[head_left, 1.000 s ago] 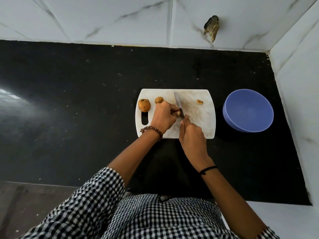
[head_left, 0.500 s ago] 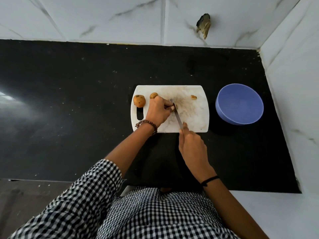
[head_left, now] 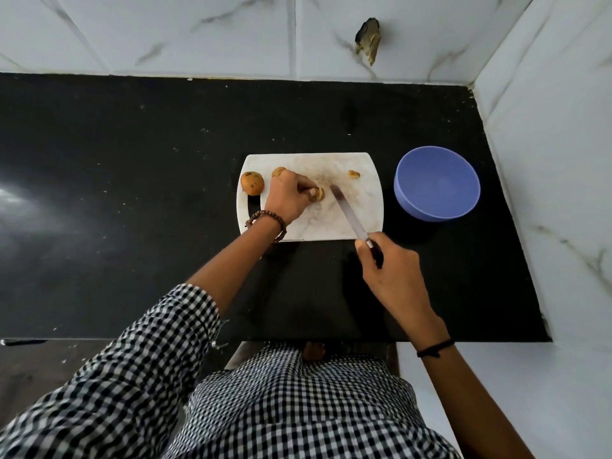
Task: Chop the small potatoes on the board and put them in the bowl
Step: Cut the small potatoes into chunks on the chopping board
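Chopping is under way: the left hand (head_left: 288,197) is pinching a small potato (head_left: 319,194) near the middle of the board (head_left: 331,226), while the right hand (head_left: 394,276) is gripping the knife (head_left: 347,213) by its handle off the near edge, blade tip just beside that potato. Two whole potatoes (head_left: 252,183) are waiting by the left edge, and the bowl (head_left: 433,212) is standing just off the right edge. The next move is probably calling for the blade to come over the held potato and press down clear of the fingertips.

A: Where's the knife (head_left: 347,213)?
B: The right hand (head_left: 394,276) grips its handle. The blade slants across the cutting board (head_left: 331,226), tip just beside the potato (head_left: 318,194) that the left hand (head_left: 288,197) pinches.
A: What else?
B: A whole potato (head_left: 252,183) lies at the board's left edge, a small piece (head_left: 353,174) far right, and the blue bowl (head_left: 437,183) sits beside the board.
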`<action>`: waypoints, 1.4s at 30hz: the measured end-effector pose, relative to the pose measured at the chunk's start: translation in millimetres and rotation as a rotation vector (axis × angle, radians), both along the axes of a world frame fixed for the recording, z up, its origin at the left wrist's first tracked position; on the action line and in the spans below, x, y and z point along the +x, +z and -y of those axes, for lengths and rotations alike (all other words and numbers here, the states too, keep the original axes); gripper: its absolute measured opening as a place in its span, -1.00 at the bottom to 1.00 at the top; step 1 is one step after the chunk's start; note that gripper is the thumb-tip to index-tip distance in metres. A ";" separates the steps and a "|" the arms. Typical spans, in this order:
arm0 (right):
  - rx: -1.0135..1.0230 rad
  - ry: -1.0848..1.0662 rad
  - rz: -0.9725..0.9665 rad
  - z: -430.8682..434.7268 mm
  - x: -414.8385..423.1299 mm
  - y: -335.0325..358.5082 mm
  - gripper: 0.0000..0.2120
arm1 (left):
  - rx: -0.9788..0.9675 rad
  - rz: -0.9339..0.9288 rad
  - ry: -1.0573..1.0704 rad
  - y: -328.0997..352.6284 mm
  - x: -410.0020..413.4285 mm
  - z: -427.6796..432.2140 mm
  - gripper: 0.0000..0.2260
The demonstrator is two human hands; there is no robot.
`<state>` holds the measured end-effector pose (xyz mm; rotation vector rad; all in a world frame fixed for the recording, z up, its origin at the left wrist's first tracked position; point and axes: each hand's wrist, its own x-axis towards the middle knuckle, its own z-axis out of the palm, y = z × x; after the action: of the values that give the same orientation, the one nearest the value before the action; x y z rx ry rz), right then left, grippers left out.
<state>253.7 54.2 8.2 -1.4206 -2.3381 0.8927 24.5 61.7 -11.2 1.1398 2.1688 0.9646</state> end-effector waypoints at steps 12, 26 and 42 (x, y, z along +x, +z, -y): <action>-0.146 -0.095 -0.148 -51.3 -86.5 -23.4 -0.65 | -0.124 -0.099 -0.089 0.3 -12.4 -15.8 -0.83; -0.096 0.082 -0.157 -81.7 -109.3 -27.7 -0.71 | -0.102 -0.054 -0.171 -5.8 -23.2 -9.5 -0.86; -0.182 -0.102 -0.274 -48.4 -90.5 -29.3 -0.75 | 0.050 -0.239 -0.148 -19.9 -11.5 -0.1 -0.81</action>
<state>163.2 102.5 -21.0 -1.3708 -2.0089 1.2120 13.0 61.8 -31.1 1.4835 2.2144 0.8586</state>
